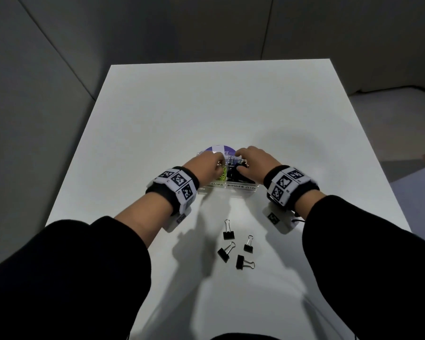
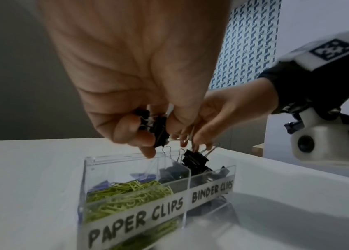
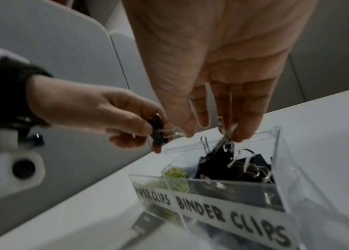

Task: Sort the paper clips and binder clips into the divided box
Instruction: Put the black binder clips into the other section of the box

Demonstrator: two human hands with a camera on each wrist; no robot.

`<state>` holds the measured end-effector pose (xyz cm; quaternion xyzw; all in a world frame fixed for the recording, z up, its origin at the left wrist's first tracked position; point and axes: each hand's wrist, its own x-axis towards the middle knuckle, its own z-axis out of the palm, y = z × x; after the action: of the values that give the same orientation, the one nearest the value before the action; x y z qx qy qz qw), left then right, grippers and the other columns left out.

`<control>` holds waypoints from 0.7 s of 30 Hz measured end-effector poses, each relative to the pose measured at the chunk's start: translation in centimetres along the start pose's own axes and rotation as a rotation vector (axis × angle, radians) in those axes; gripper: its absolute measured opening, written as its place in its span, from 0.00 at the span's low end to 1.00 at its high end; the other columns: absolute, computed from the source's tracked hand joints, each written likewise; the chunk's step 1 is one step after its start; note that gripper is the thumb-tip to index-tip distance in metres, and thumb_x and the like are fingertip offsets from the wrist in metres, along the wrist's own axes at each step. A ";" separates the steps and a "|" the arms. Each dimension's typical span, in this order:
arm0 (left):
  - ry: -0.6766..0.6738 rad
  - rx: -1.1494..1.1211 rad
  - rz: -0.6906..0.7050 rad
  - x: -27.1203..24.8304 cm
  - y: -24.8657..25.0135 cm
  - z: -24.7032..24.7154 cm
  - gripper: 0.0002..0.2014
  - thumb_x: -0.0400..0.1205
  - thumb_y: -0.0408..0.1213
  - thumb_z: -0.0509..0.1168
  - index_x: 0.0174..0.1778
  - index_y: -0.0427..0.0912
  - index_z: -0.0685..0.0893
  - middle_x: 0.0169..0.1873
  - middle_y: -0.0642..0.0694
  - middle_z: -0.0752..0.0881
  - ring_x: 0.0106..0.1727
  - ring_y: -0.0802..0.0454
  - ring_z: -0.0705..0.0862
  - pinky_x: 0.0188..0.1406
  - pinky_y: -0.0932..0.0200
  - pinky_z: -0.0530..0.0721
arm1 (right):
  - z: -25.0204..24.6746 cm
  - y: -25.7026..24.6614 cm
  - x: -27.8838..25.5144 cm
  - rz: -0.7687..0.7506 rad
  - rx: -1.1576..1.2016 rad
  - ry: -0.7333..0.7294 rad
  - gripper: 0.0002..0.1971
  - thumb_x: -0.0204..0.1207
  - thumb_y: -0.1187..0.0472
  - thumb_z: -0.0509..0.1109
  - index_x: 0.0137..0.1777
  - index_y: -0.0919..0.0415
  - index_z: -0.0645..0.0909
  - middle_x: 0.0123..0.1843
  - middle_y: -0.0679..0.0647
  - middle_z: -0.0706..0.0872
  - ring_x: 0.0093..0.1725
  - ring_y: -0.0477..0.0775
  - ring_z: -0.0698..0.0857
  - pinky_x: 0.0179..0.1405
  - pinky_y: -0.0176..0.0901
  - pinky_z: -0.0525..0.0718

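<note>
A: White table (image 1: 231, 106), clear divided box (image 1: 231, 190) under both hands. Which step?
B: Dropping binder clips. Left hand (image 1: 204, 165) grips a black clip (image 2: 159, 131). Right hand (image 1: 255, 160) pinches a second clip (image 3: 218, 157) by its wire, just below its fingertips, in the binder side.
A: Next?
B: Prob. shift left hand over the binder side, let go. Then the loose clips (image 1: 228, 235) behind the wrists.

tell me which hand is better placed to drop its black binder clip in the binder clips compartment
Right, probably: the right hand holds its black metal binder clip over the clear plastic box's BINDER CLIPS compartment; the left hand grips its clip nearer the PAPER CLIPS side.
</note>
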<state>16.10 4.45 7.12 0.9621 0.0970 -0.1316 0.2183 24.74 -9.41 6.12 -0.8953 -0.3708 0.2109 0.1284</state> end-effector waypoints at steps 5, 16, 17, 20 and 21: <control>-0.006 0.070 0.080 1.1 1.6 1.6 0.15 0.82 0.34 0.56 0.65 0.40 0.77 0.60 0.37 0.80 0.61 0.40 0.80 0.57 0.50 0.77 | -0.1 1.8 -3.4 0.013 0.021 0.173 0.17 0.80 0.59 0.60 0.68 0.57 0.73 0.66 0.57 0.78 0.66 0.59 0.75 0.60 0.54 0.78; 0.108 0.178 0.264 -2.5 2.6 4.0 0.17 0.82 0.37 0.58 0.68 0.45 0.75 0.63 0.45 0.79 0.64 0.45 0.78 0.53 0.50 0.79 | 6.3 3.2 -11.1 -0.039 -0.125 -0.186 0.16 0.80 0.54 0.61 0.66 0.55 0.75 0.65 0.54 0.79 0.64 0.55 0.78 0.56 0.48 0.78; 0.051 0.183 0.299 -3.6 2.3 4.8 0.16 0.83 0.37 0.58 0.67 0.45 0.76 0.63 0.46 0.80 0.64 0.46 0.78 0.55 0.52 0.78 | 7.0 3.0 -11.6 -0.061 -0.149 -0.197 0.16 0.81 0.54 0.60 0.67 0.55 0.75 0.66 0.54 0.79 0.64 0.56 0.77 0.57 0.49 0.78; -0.191 0.313 0.405 -6.6 1.1 7.7 0.21 0.82 0.34 0.56 0.72 0.49 0.72 0.71 0.47 0.75 0.69 0.47 0.74 0.63 0.52 0.77 | 8.7 2.3 -12.8 -0.168 -0.229 -0.173 0.17 0.78 0.56 0.64 0.66 0.55 0.77 0.63 0.57 0.82 0.60 0.62 0.81 0.53 0.51 0.81; -0.241 0.365 0.434 -7.1 0.6 8.6 0.23 0.82 0.33 0.56 0.74 0.50 0.70 0.74 0.47 0.72 0.71 0.47 0.72 0.65 0.50 0.77 | 9.2 2.1 -13.1 -0.226 -0.270 -0.155 0.17 0.73 0.58 0.70 0.63 0.54 0.80 0.58 0.58 0.85 0.53 0.63 0.84 0.46 0.50 0.84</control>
<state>7.71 -0.80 1.98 0.9611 -0.1627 -0.2104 0.0748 13.34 -19.59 0.96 -0.8382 -0.5026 0.2118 0.0013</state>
